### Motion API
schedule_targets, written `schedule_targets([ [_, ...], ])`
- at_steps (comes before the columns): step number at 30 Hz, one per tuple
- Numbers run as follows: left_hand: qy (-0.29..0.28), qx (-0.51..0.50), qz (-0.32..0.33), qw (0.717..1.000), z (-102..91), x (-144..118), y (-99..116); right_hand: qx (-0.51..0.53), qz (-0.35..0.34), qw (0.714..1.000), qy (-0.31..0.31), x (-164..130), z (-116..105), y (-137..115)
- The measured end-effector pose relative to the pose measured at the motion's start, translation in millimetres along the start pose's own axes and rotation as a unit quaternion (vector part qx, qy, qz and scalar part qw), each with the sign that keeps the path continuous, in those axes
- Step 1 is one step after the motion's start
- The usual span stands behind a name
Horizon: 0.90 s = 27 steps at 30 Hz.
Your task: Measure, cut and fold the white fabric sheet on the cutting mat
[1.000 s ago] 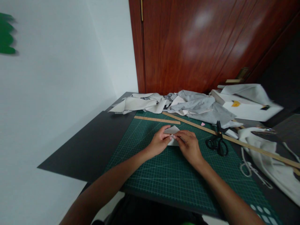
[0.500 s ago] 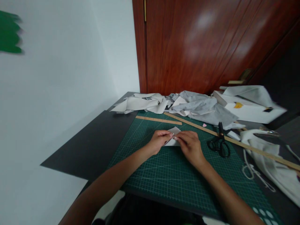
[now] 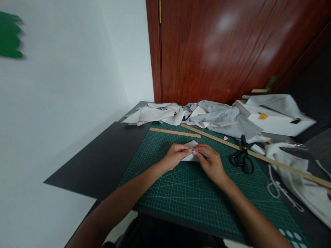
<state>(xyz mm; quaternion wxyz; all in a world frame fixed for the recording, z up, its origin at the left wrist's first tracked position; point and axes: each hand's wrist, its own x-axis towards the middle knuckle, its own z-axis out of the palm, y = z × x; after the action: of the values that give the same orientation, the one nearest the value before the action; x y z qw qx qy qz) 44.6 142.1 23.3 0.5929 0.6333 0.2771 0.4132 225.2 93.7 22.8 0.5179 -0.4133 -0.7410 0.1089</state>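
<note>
A small pale grey piece, perhaps fabric (image 3: 190, 158), lies on the green cutting mat (image 3: 178, 186) beneath both hands. My left hand (image 3: 176, 155) comes from the left, thumb and fingers pinched together at the middle of the piece. Facing it, my right hand (image 3: 210, 160) pinches at the same spot, its fingertips touching or nearly touching those of the left. A small whitish bit shows between the fingertips; whether it is a fold of the piece or something separate is too small to tell. The piece's far corner and near edge stick out past the fingers.
Black scissors (image 3: 242, 159) lie right of my right hand. A short wooden ruler (image 3: 175, 132) and a long wooden ruler (image 3: 219, 139) rest beyond the hands. Grey cloth scraps (image 3: 219, 115) and a white box (image 3: 280, 120) line the back. White cord (image 3: 278, 189) lies at right.
My right hand's fingers have shifted slightly at the pinch, and the fingertips of both hands are closer together. The piece stays in place on the mat.
</note>
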Motion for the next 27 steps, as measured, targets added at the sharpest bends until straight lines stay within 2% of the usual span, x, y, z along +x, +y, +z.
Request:
schedule_targets([
  [4, -0.011, 0.085, 0.056, 0.995, -2.2, -1.1, 4.9, 0.016, 0.022, 1.0, -0.004, 1.9, -1.4, -4.4],
  [12, -0.009, 0.179, 0.112, 0.977, 0.3, -7.3, 7.8, 0.011, 0.038, 0.999, 0.011, 1.2, 0.8, -4.8],
  [17, -0.054, 0.269, 0.18, 0.945, -6.8, -6.2, 7.7, 0.028, 0.083, 0.996, 0.013, -0.8, 3.5, 0.2],
  [20, -0.057, 0.297, 0.208, 0.93, -7.7, -6.3, 4.9, 0.007, 0.074, 0.997, -0.006, -1.4, 4.9, 1.5],
  [24, -0.037, 0.286, 0.166, 0.943, -7.4, -4.3, 3.9, -0.032, 0.05, 0.998, -0.003, -1.1, 3.9, -1.1],
  [27, -0.084, 0.251, 0.109, 0.958, -15.2, -0.1, 7.2, -0.036, 0.055, 0.998, 0.019, -0.1, -0.8, -2.5],
])
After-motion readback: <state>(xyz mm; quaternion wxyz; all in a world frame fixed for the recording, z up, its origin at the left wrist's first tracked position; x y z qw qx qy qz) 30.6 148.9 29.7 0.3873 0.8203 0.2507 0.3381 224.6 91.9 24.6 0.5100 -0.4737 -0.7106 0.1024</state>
